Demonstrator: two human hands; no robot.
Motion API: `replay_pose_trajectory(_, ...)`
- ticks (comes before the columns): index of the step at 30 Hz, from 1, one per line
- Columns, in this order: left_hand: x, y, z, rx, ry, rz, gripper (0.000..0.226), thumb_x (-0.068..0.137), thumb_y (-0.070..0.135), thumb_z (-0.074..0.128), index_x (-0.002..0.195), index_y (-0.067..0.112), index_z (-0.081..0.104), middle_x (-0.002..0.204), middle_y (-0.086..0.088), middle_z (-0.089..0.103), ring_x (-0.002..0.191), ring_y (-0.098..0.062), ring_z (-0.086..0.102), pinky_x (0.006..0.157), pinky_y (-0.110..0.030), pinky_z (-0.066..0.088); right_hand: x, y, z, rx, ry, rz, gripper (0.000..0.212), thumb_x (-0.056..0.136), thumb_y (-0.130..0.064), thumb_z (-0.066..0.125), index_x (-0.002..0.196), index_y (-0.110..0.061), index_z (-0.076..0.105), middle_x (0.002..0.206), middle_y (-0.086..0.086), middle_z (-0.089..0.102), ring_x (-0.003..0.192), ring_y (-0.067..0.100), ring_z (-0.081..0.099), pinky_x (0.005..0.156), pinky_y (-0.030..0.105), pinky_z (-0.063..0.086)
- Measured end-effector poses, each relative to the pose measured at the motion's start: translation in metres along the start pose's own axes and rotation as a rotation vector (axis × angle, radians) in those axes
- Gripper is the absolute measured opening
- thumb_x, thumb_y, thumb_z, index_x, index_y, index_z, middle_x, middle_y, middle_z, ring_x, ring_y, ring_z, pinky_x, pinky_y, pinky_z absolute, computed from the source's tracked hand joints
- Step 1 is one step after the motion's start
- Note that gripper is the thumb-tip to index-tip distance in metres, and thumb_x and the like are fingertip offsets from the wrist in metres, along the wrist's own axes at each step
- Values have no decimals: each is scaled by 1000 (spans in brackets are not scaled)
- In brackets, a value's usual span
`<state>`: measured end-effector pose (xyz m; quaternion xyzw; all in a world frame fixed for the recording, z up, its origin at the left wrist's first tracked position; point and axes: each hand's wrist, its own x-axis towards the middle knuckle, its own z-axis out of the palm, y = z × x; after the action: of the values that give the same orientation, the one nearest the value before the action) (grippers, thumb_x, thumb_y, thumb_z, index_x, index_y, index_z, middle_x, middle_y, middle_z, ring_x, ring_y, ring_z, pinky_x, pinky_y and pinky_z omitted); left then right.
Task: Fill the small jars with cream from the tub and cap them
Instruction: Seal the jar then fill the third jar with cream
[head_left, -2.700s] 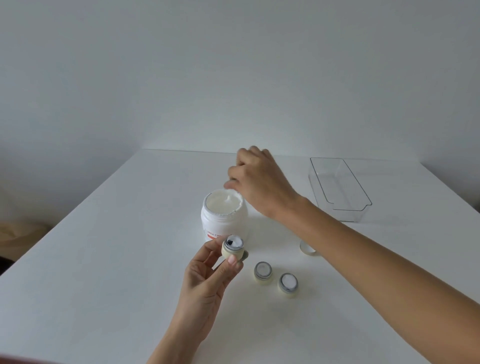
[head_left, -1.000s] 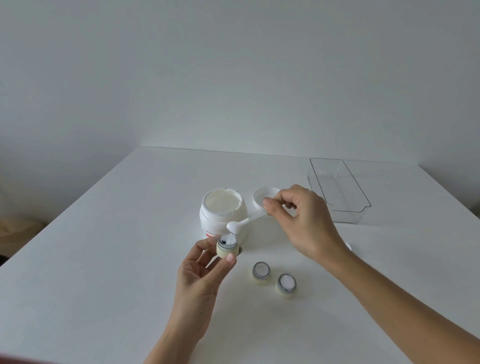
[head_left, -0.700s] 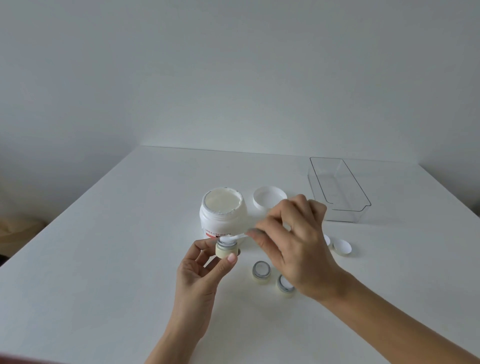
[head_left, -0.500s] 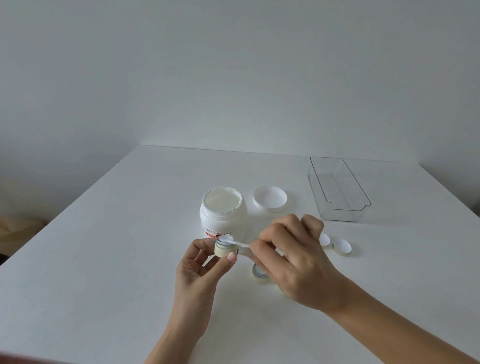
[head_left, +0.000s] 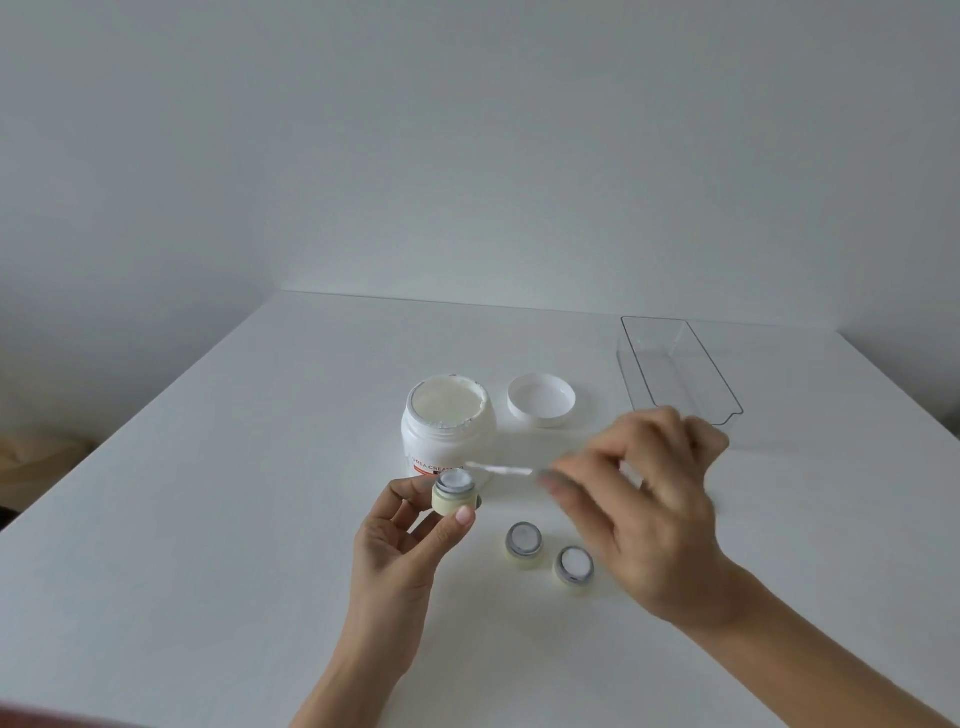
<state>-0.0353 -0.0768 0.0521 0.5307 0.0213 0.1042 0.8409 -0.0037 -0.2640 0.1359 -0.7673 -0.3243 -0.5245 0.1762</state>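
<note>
My left hand (head_left: 402, 545) holds a small pale-yellow jar (head_left: 454, 492) upright just in front of the open white cream tub (head_left: 448, 423); white cream shows in the jar's mouth. My right hand (head_left: 641, 506), blurred by motion, grips a thin white spatula (head_left: 498, 469) whose tip hovers just right of the held jar's rim. Two more small open jars stand on the table: one (head_left: 523, 540) in the middle, another (head_left: 574, 566) to its right with cream inside.
The tub's white lid (head_left: 542, 400) lies upside down right of the tub. A clear plastic tray (head_left: 678, 371) sits at the back right. The small jar caps are hidden behind my right hand. All stands on a white table (head_left: 208, 493).
My right hand brought the loaded spatula from the tub to the held jar, wiped cream into it, and is now lifting up and to the right. The left hand stayed put.
</note>
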Motion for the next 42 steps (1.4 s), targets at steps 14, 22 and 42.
replay_pose_trajectory(14, -2, 0, 3, 56, -34, 87, 36, 61, 12, 85, 92, 22, 69, 103, 0, 75, 90, -16, 72, 74, -21, 55, 15, -11, 9, 324, -410, 649, 26, 85, -37, 57, 67, -19, 63, 70, -10, 50, 76, 11, 48, 87, 21, 27)
replay_pose_trajectory(22, -3, 0, 4, 69, -21, 128, 35, 65, -3, 79, 91, 17, 68, 104, -2, 76, 93, -18, 72, 74, -22, 55, 13, -2, 11, 199, -444, 693, 30, 89, -32, 63, 63, -19, 59, 70, -7, 50, 79, 16, 48, 75, 25, 17)
replay_pose_trajectory(42, -2, -1, 2, -17, -97, 40, 40, 70, 13, 80, 109, 14, 71, 113, -7, 74, 105, -21, 69, 84, -23, 54, 15, 8, 1, 296, -493, 647, 27, 89, -36, 58, 72, -17, 67, 75, -4, 52, 80, 16, 49, 84, 33, 29)
